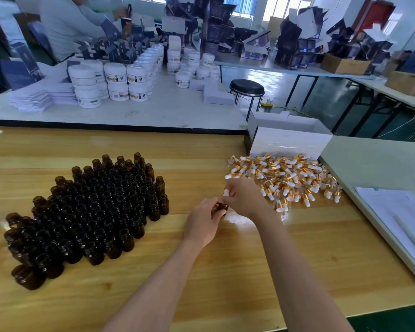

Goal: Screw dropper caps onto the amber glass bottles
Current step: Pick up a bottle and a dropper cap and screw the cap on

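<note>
I see one amber bottle (222, 207) over the middle of the wooden tabletop (249, 271), with my left hand (205, 221) closing its grip round it. My right hand (244, 197) pinches a dropper cap (226, 192) at the bottle's mouth. Open bottles (94, 212) stand massed to the left. Loose caps (290, 178) lie heaped to the right, before a white box (288, 140).

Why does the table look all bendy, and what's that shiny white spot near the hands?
Head view: the wide-angle lens bends the wooden table and stretches things at the edges; the white spot below the right hand is glare from bright light on the shiny wood; the person at the back is blurred.
</note>
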